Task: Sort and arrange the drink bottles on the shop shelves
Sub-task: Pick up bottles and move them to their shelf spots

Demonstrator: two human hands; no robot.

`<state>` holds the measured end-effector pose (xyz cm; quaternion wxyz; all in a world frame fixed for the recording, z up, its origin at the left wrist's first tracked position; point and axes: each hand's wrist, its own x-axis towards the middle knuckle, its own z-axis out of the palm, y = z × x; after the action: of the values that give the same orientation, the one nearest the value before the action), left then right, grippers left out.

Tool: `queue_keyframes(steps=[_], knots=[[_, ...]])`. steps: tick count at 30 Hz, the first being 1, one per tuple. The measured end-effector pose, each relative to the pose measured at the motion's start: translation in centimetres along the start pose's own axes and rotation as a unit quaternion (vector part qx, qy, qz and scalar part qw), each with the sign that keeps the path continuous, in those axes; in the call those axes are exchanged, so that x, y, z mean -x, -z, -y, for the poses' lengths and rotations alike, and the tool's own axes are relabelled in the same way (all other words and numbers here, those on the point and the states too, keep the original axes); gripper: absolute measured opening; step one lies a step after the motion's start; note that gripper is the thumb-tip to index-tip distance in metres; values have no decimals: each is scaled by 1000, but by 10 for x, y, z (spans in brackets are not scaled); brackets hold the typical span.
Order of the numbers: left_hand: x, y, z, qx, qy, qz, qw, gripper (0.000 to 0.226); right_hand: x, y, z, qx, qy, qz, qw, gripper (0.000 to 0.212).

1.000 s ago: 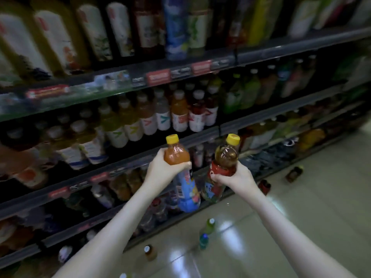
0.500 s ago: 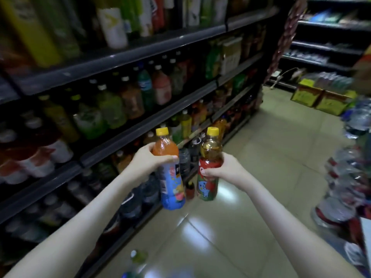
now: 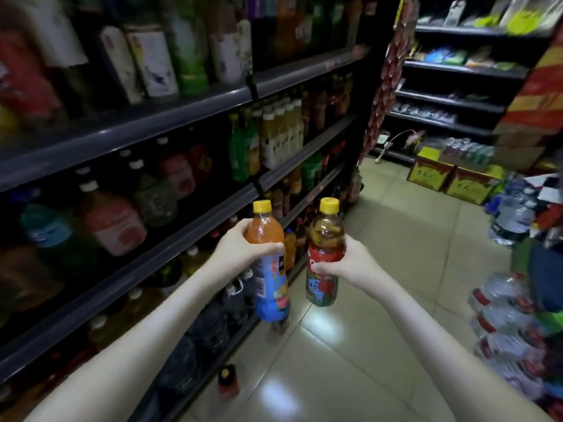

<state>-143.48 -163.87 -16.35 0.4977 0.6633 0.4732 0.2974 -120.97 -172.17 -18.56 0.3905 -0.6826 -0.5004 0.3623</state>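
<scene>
At the centre of the frame the left hand (image 3: 240,249) grips an orange drink bottle (image 3: 269,263) with a blue label, fingers curled round its shoulder, while the right hand (image 3: 350,263) grips a brown tea bottle (image 3: 325,254) with a red label at its middle; both stand upright, yellow-capped, near each other but apart. Dark shop shelves (image 3: 189,108) crowded with bottles fill the left, a small bottle (image 3: 228,381) stands on the tiled floor (image 3: 350,360) at lower centre, and packs of water bottles (image 3: 502,318) sit at the right edge

There are two yellow-capped plastic bottles: one orange drink bottle with a blue label (image 3: 271,284), one brown tea bottle with a red label (image 3: 325,252). One small red yellow-lidded bottle (image 3: 227,382); two yellow-and-red cardboard boxes (image 3: 432,177) (image 3: 470,185).
</scene>
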Motion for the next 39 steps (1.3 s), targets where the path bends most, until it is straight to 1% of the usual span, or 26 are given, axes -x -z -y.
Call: queue_keyframes(steps=[2,4,7,12,15,17,21,24,25,28,31,35,37,39], knots=[[-42,-21,-18,5,1,-5,1000,49,-41,34,-8,-12,-5,-10,1000,45],[-81,-43,-31,14,5,-12,1000,48,-83,63,-20,-30,-9,-3,1000,45],[-138,-73,-37,10,14,-29,999,61,-147,97,-44,-45,-9,-14,999,46],[-250,-132,-53,3,39,-77,996,50,-267,168,-82,-56,19,-1,998,51],[-314,-156,-69,-3,54,-118,991,57,-338,209,-90,-65,41,18,997,49],[-353,-169,-77,5,59,-158,986,68,-388,228,-90,-69,54,21,996,50],[-418,-183,-81,17,84,-234,968,83,-480,243,-88,-97,60,17,993,61],[-467,-183,-81,16,99,-256,962,92,-544,245,-84,-102,80,47,990,62],[-484,-183,-81,15,98,-259,961,91,-564,245,-84,-99,92,53,989,62],[-531,-184,-83,13,91,-285,954,78,-614,246,-78,-93,118,62,987,61],[-566,-187,-89,4,95,-317,944,77,-659,251,-73,-88,136,73,984,60],[-597,-192,-97,-17,109,-345,932,71,-711,250,-69,-82,143,124,978,66],[-605,-196,-101,-32,122,-362,924,69,-729,244,-69,-76,147,147,975,74],[-610,-200,-103,-41,135,-389,910,68,-745,236,-70,-75,152,179,969,74]])
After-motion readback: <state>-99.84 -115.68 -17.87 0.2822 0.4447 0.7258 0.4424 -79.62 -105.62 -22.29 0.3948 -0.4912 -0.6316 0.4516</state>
